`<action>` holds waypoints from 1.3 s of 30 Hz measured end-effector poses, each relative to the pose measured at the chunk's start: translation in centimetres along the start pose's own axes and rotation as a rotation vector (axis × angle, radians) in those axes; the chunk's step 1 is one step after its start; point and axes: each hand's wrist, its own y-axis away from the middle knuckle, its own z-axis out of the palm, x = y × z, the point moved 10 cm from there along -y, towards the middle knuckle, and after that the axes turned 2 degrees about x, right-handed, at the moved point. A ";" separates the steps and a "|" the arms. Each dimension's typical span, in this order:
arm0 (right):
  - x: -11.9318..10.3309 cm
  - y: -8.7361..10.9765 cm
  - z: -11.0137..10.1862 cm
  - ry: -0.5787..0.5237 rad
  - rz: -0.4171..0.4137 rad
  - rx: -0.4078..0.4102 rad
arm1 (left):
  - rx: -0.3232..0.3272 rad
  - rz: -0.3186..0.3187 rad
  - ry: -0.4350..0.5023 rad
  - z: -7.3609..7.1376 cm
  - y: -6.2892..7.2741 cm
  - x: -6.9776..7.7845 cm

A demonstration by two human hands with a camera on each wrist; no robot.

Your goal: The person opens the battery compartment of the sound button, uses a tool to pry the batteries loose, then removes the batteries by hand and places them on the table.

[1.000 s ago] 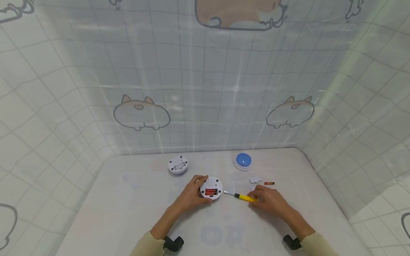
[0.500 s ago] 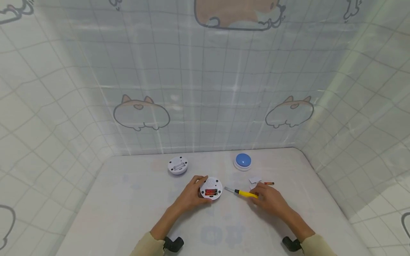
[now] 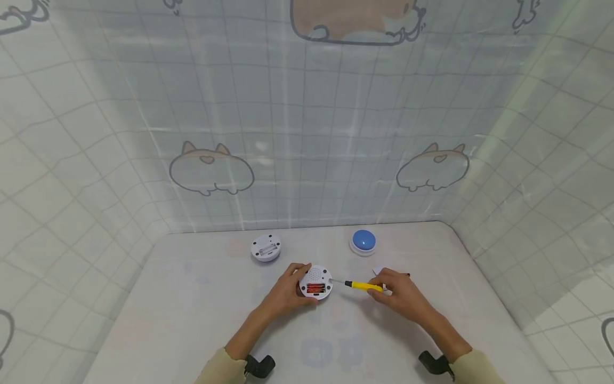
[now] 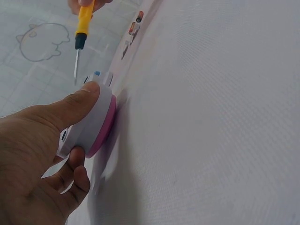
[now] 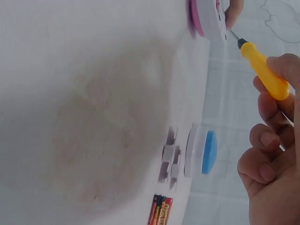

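Note:
My left hand (image 3: pixel 284 293) grips the rim of a round white push-button device (image 3: pixel 317 274), thumb and fingers on its edge. It lies underside up, and red batteries (image 3: pixel 316 288) fill its open compartment. In the left wrist view its lower part shows a pink band (image 4: pixel 104 129). My right hand (image 3: pixel 402 292) holds a screwdriver (image 5: pixel 265 70) by the yellow handle, thumb along it and other fingers curled. The metal shaft points left, its tip overlapping the device's right edge near a screw hole in the head view.
Behind on the white table stand a blue-topped button (image 3: pixel 364 240) and another upturned white device (image 3: pixel 266 248) with a bare battery compartment. Small white battery covers (image 5: pixel 169 159) and a loose battery (image 5: pixel 161 211) lie by my right hand. A patterned curtain (image 3: pixel 307 133) rises at the back.
My right hand has moved slightly left and away from me, bringing the screwdriver tip to the device's edge. It now hides more of the covers and battery. My left hand stays put.

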 end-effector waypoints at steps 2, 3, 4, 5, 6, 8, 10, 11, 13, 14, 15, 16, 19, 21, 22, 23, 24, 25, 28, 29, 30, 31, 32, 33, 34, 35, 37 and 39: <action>-0.3 0.0 0.2 -0.011 -0.012 -0.017 | -0.001 -0.005 -0.003 0.0 0.0 0.0; -0.4 0.0 0.3 -0.008 -0.016 -0.020 | 0.000 -0.004 -0.003 0.0 0.0 0.0; -0.5 0.0 0.4 -0.005 -0.022 -0.024 | 0.001 -0.005 -0.003 0.0 0.0 0.0; -0.6 0.0 0.4 -0.004 -0.027 -0.025 | 0.001 -0.005 -0.001 0.0 0.0 0.0; -0.8 0.0 0.4 0.004 -0.030 -0.025 | 0.001 -0.006 0.000 0.0 0.0 0.0; -1.1 0.0 0.3 0.017 -0.030 -0.024 | 0.002 -0.005 0.001 0.0 0.0 0.0; -1.4 -0.1 0.2 0.025 -0.021 -0.024 | -0.001 -0.009 0.004 0.1 0.0 -0.1; -1.5 -0.1 0.2 0.032 -0.014 -0.025 | -0.002 -0.006 0.004 0.1 0.0 -0.1; -1.9 -0.2 0.1 0.044 0.007 -0.029 | -0.003 -0.001 0.002 0.2 0.0 -0.1; -2.1 -0.3 0.1 0.051 0.018 -0.031 | -0.004 0.001 0.003 0.2 0.0 -0.1; -2.3 -0.4 0.1 0.061 0.030 -0.034 | -0.004 0.003 0.005 0.3 0.0 -0.1; -2.6 -0.5 0.1 0.071 0.040 -0.036 | -0.004 0.004 0.005 0.3 0.0 -0.1; -3.5 -0.7 0.0 0.089 0.048 -0.037 | -0.001 0.007 0.002 0.3 0.1 -0.1; -4.1 -0.8 -0.1 0.093 0.039 -0.028 | 0.004 0.010 -0.003 0.2 0.0 0.0; -4.4 -0.9 -0.2 0.089 0.032 -0.023 | 0.006 0.012 -0.005 0.2 0.0 0.0; -4.7 -1.0 -0.3 0.088 0.025 -0.017 | 0.009 0.014 -0.006 0.2 0.0 0.1; -5.0 -1.0 -0.3 0.083 0.021 -0.013 | 0.010 0.015 -0.007 0.2 0.0 0.1; -5.2 -1.1 -0.4 0.077 0.016 -0.009 | 0.011 0.014 -0.007 0.1 0.0 0.1; -5.7 -1.2 -0.3 0.052 0.016 -0.001 | 0.010 0.009 -0.008 0.2 0.0 0.1; -5.8 -1.3 -0.2 0.040 0.015 0.000 | 0.010 0.006 -0.009 0.2 0.0 0.1; -5.9 -1.4 0.0 0.026 0.014 -0.002 | 0.010 0.004 -0.011 0.2 0.0 0.0; -5.9 -1.5 0.3 0.011 0.013 -0.006 | 0.011 0.003 -0.012 0.2 -0.1 0.0; -6.0 -1.5 0.5 -0.005 0.009 -0.012 | 0.012 0.002 -0.014 0.2 -0.1 0.0; -6.1 -1.6 0.9 -0.016 0.001 -0.022 | 0.013 0.001 -0.015 0.2 -0.1 0.0; -6.2 -1.7 1.3 -0.023 -0.006 -0.035 | 0.013 -0.001 -0.013 0.2 -0.1 -0.1; -6.3 -1.8 1.7 -0.027 -0.013 -0.050 | 0.015 0.000 -0.012 0.2 -0.1 -0.1; -6.5 -1.9 2.3 -0.022 -0.032 -0.080 | 0.016 0.000 -0.008 0.2 -0.2 -0.1; -6.8 -2.0 2.7 -0.007 -0.049 -0.097 | 0.017 0.003 -0.005 0.2 -0.2 -0.2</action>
